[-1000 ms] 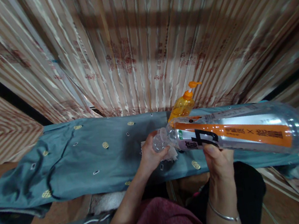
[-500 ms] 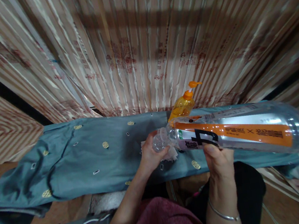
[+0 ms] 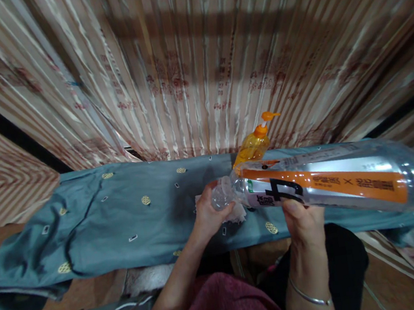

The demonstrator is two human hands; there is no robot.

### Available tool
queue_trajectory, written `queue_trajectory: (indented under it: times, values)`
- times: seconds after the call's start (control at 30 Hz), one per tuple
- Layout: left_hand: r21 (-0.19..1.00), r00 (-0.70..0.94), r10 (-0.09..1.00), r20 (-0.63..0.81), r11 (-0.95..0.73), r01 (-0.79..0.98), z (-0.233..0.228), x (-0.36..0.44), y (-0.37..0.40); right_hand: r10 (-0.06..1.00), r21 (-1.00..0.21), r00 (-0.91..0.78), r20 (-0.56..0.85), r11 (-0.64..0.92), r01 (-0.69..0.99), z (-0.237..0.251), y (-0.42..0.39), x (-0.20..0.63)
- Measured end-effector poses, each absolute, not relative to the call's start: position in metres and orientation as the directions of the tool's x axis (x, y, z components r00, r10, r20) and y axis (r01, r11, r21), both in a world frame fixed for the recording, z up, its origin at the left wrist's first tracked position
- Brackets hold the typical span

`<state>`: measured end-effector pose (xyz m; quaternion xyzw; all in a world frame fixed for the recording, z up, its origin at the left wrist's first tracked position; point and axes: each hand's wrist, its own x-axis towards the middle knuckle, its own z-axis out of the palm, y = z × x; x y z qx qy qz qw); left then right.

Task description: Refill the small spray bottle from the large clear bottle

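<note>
1. Left hand (image 3: 207, 216) grips the neck of the clear bottle (image 3: 332, 185); whether a cap is on cannot be told
2. Right hand (image 3: 302, 223) clasps the bottle's body from below, the bottle lying near level, base out beyond it
3. Under the left hand: white cloth (image 3: 236, 214) on blue fabric (image 3: 123, 219)
4. Risk: an open mouth could wet the fabric; the orange pump bottle (image 3: 254, 145) just behind could be knocked

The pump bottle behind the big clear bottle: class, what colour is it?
The pump bottle is translucent orange with an orange pump head, seen in the head view.
</note>
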<state>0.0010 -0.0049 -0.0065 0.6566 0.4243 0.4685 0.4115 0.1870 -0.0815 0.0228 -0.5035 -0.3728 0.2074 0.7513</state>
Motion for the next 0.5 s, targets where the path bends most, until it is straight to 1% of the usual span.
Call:
queue_trajectory:
  times: [0.5]
  values:
    - [0.936, 0.202, 0.943, 0.265, -0.302, 0.182, -0.0075, 0.0000, -0.0036, 0.686, -0.914, 0.649, 0.329, 0.405, 0.035, 0.0243, -0.0811, 0.1861]
